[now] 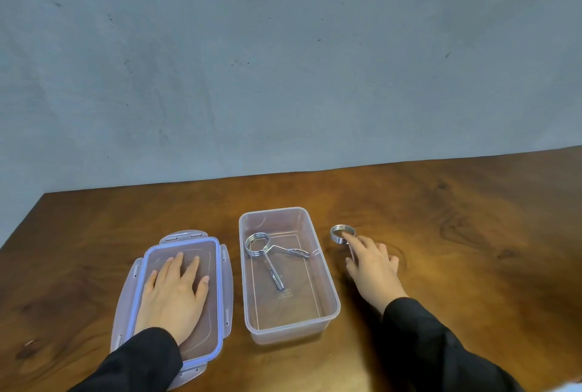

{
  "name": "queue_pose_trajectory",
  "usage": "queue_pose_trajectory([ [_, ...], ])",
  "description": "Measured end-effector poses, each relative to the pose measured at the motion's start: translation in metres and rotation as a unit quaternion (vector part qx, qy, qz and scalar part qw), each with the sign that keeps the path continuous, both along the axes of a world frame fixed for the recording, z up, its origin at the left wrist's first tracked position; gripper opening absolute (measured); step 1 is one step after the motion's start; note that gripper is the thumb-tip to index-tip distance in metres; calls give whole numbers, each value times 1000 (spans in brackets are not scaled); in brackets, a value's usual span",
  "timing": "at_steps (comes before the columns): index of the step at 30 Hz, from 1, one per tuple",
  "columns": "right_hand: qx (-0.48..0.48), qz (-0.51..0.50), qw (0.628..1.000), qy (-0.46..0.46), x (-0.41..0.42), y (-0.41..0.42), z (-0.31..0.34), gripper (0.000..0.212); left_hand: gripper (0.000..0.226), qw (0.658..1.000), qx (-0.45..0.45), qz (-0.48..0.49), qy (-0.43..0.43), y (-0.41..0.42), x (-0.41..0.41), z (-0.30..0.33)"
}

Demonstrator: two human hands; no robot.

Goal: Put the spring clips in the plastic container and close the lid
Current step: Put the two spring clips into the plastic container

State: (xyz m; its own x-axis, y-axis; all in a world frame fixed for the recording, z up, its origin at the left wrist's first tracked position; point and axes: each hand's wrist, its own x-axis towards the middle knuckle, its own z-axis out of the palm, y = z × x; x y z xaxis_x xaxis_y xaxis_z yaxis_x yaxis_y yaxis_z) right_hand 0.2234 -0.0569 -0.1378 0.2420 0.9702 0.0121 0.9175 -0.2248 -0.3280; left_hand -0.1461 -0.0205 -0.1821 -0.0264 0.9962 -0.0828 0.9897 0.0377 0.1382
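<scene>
Two spring clips in view: one spring clip (271,253) lying inside the open plastic container (327,291), coil toward the far left corner, two wire handles splayed toward the near and right sides; second spring clip (342,234) out on the wooden table (472,250), just right of the container's far end, only its coil showing past the fingers. Right hand (371,268) reaching over that second clip, fingers loosely spread, index fingertip touching the coil's near rim, nothing gripped yet; whether the thumb meets the handles beneath, impossible to tell. Left hand (174,294) pressed flat on the lid (217,313), palm down, fingers straight and slightly fanned, holding nothing. Lid lying on the table left of the container, apart from it, blue seal ring around its edge, latch flaps folded outward on all sides. Small embossed marking on the container floor near the clip's handle tip, too faint to read. Black sleeves on both arms. Grey wall beyond the table's far edge.
</scene>
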Motion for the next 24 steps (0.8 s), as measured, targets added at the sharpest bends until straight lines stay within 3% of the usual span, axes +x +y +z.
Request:
queue_pose_trajectory([
  [3,84,2,996,35,-10,12,43,50,73,1000,4,0,-12,-1,2,4],
  [5,124,64,988,60,-30,18,76,51,70,1000,10,2,-16,-4,4,7],
  [9,88,200,975,43,-85,18,112,50,60,1000,15,-4,-18,-6,5,10],
  [14,-5,221,975,-16,-120,24,81,48,60,999,13,-8,-30,-6,3,9],
  [19,-24,212,975,-65,-125,38,48,49,59,999,22,-9,-39,-7,3,7],
  [24,-36,226,972,-50,-129,43,30,49,60,999,30,-11,-44,-6,0,5],
])
